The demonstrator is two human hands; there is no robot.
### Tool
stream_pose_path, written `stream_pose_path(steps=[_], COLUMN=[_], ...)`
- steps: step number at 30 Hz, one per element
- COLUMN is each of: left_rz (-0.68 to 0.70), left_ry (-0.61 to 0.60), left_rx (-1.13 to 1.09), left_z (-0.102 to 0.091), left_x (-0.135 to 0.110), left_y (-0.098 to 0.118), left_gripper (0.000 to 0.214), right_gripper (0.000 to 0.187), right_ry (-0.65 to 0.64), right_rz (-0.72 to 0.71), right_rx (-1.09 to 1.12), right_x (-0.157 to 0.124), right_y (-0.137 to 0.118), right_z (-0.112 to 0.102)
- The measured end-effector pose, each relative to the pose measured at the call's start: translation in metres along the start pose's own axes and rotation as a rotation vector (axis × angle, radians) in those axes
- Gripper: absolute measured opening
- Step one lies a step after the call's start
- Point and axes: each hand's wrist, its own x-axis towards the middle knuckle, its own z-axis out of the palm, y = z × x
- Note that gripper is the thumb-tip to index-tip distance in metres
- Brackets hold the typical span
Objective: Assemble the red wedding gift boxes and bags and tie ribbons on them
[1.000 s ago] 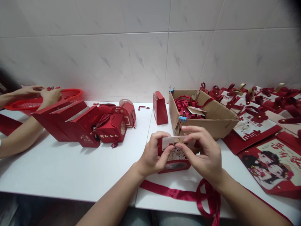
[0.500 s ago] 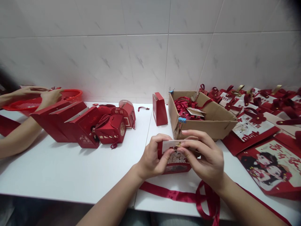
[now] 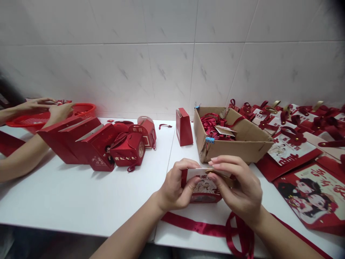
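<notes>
Both my hands hold a small red gift box [image 3: 202, 187] with a cartoon couple printed on its front, standing on the white table [image 3: 81, 201]. My left hand [image 3: 176, 187] grips its left end, fingers curled over the top edge. My right hand [image 3: 237, 187] pinches the top flap near a small gold clasp, fingers closed. A dark red ribbon [image 3: 215, 228] lies on the table under my wrists.
An open cardboard box [image 3: 237, 138] with red ribbons and tags stands behind my hands. Flat printed red boxes [image 3: 309, 169] are piled at right. A single red box [image 3: 184, 126] stands mid-table, folded red boxes [image 3: 102, 144] at left. Another person's hands [image 3: 45, 108] work by a red basket [image 3: 81, 108].
My hands and the small box have sunk slightly lower and nearer the table edge. My right fingers have pressed further down on the top flap. The other person's hands barely moved.
</notes>
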Motion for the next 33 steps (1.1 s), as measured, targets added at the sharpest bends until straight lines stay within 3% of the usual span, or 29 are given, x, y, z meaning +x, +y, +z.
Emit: stream_pose_path(steps=[6, 9, 11, 19, 22, 24, 26, 28, 31, 33], left_rz=[-0.079, -0.148, -0.151, 0.102, 0.103, 0.073, 0.065, 0.076, 0.108, 0.134], left_ry=[0.026, 0.051, 0.047, 0.044, 0.043, 0.071, 0.126, 0.175, 0.186, 0.173], left_rx=[-0.08, -0.083, -0.04, 0.108, 0.137, 0.151, 0.175, 0.206, 0.272, 0.325], left_z=[0.0, -0.001, -0.002, -0.005, -0.008, -0.011, -0.013, -0.015, -0.016, -0.016], left_x=[0.004, 0.006, 0.008, 0.01, 0.012, 0.013, 0.013, 0.014, 0.013, 0.012], left_y=[0.01, 0.013, 0.015, 0.017, 0.015, 0.013, 0.011, 0.009, 0.007, 0.006], left_gripper=[0.023, 0.035, 0.032, 0.023, 0.025, 0.025, 0.025, 0.025, 0.025, 0.025], right_gripper=[0.018, 0.019, 0.021, 0.019, 0.013, 0.024, 0.036, 0.044, 0.047, 0.051], right_ry=[-0.031, -0.034, -0.061, -0.158, -0.261, -0.281, -0.2, -0.163, -0.327, -0.376], right_rz=[0.162, 0.182, 0.18, 0.148, 0.164, 0.189, 0.331, 0.618, 1.063, 1.216], right_rx=[0.116, 0.285, 0.361, 0.538, 0.551, 0.449, 0.303, 0.254, 0.426, 0.589], right_x=[-0.003, -0.003, -0.002, -0.005, -0.004, -0.001, 0.002, 0.003, 0.003, 0.002], right_y=[0.0, -0.004, -0.007, -0.001, 0.011, 0.02, 0.03, 0.037, 0.04, 0.037], right_z=[0.002, 0.001, -0.001, -0.001, -0.008, -0.015, -0.021, -0.022, -0.015, -0.009])
